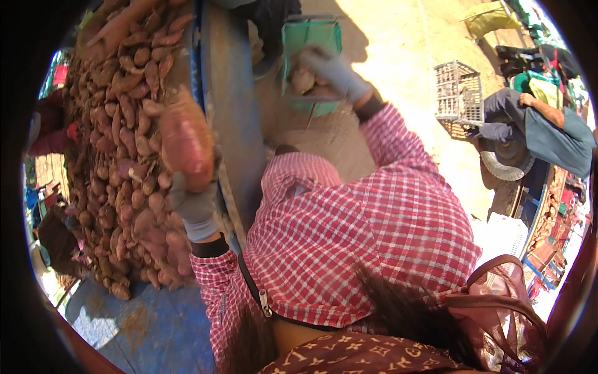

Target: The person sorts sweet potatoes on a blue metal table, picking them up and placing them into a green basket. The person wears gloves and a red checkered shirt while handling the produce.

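Observation:
My left hand point(195, 201), in a grey work glove, holds a large reddish sweet potato point(187, 142) above the heap. Beneath and beside it, a big pile of sweet potatoes point(128, 140) fills a blue-sided truck bed point(154, 322). To the right, my gloved right hand point(327, 70) is blurred over a green plastic crate point(312, 35). Several sweet potatoes point(303, 80) lie in that crate, close under the fingers. Whether the right hand grips one cannot be made out.
The truck's side wall point(236, 107) stands between the pile and the crate. Another person's dark-clad leg point(268, 32) is near the crate. At the right, a seated person point(551, 131) is beside a pale slatted crate point(458, 93). A red sleeve point(51, 124) shows across the pile.

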A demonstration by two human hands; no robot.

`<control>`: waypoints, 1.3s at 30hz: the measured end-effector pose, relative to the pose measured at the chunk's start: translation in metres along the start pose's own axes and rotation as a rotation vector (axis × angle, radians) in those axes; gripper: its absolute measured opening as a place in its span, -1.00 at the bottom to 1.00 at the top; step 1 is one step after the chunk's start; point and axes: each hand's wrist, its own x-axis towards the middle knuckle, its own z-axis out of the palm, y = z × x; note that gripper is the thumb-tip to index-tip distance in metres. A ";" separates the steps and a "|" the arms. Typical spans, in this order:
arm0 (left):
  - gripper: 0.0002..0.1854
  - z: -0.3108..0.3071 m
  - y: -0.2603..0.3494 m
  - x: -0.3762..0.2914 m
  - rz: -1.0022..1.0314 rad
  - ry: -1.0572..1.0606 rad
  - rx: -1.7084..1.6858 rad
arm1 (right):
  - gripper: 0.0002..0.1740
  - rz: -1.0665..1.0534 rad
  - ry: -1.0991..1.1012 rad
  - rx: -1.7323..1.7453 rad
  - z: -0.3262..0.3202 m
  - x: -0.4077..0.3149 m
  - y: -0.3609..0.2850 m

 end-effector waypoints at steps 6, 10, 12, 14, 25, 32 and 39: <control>-0.11 0.132 -0.049 0.053 -0.096 -0.174 0.652 | -0.35 0.187 -0.016 1.542 -0.034 -0.028 -0.190; -0.09 0.126 -0.086 0.133 -0.221 -0.402 1.003 | -0.17 0.594 0.072 1.950 0.003 -0.011 -0.077; -0.14 0.105 -0.094 0.148 -0.221 -0.442 1.072 | -0.25 0.779 0.178 1.948 0.020 -0.005 -0.002; -0.19 0.107 -0.072 0.118 -0.197 -0.353 1.149 | -0.34 0.953 0.265 1.676 0.040 -0.007 0.060; -0.50 -0.078 0.068 -0.063 0.290 0.543 0.808 | -0.56 0.170 -0.531 0.789 0.102 0.004 -0.172; -0.54 -0.117 0.167 -0.125 0.447 1.081 0.808 | -0.43 -0.513 -0.669 0.484 0.241 0.127 -0.293; -0.24 -0.177 0.176 -0.152 0.115 1.197 1.513 | -0.55 -0.810 -0.713 -0.155 0.404 0.285 -0.390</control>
